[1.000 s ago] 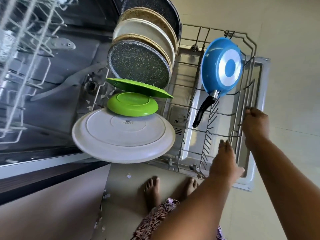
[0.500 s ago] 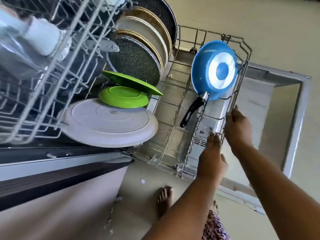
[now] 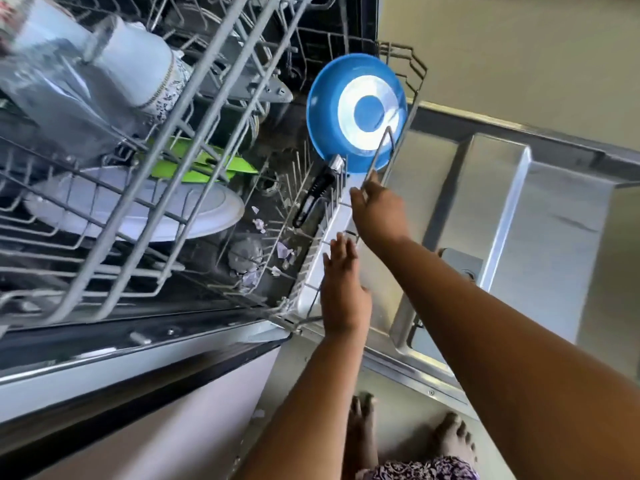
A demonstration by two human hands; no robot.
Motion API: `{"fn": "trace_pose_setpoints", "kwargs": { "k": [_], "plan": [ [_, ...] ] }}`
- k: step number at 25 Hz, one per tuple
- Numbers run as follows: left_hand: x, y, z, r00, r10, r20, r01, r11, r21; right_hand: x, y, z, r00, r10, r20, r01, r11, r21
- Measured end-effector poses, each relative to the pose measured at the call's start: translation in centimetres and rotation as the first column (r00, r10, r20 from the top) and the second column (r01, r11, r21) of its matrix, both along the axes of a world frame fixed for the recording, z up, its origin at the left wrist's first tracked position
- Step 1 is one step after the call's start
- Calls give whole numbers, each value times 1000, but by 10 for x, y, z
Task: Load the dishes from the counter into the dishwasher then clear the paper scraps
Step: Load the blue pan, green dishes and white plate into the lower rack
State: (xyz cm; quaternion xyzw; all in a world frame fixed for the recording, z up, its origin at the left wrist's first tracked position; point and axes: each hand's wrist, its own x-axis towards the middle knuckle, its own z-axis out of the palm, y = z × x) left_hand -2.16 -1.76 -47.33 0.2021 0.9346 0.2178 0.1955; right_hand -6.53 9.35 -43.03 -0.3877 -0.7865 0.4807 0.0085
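The lower rack (image 3: 415,69) sits mostly inside the dishwasher. It holds an upright blue pan (image 3: 356,112) with a black handle, a large white plate (image 3: 138,209) and green plates (image 3: 211,164). My right hand (image 3: 379,213) grips the wire of the rack's front edge just below the pan. My left hand (image 3: 343,289) presses flat, fingers apart, on the same front edge nearer me. Paper scraps (image 3: 285,252) lie on the dishwasher floor under the rack. One more scrap (image 3: 258,414) is on the kitchen floor.
The upper rack (image 3: 194,109) is pulled out over the plates and carries a white cup (image 3: 138,64) and clear glassware (image 3: 52,95). The open steel door (image 3: 519,220) lies flat to the right. My bare feet (image 3: 453,436) stand beside the door's edge.
The lower rack has slid from fully out on the door into the dishwasher, with both hands following on its front edge. The plates now sit under the upper rack.
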Motion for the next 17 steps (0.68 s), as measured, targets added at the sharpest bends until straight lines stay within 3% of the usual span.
{"fn": "trace_pose_setpoints", "kwargs": {
  "k": [7,12,17],
  "plan": [
    [-70,-36,-10,992,-7,-130,1,999,-49,-69,-30,4,983,176,44,-176,984,-10],
    [-89,-51,-9,988,8,-157,-28,992,-126,-94,-44,1,983,176,57,-169,980,-101],
    [-94,-54,-5,986,-42,-163,13,984,-176,-60,-42,-9,955,285,-79,-292,950,-106]
  ]
}}
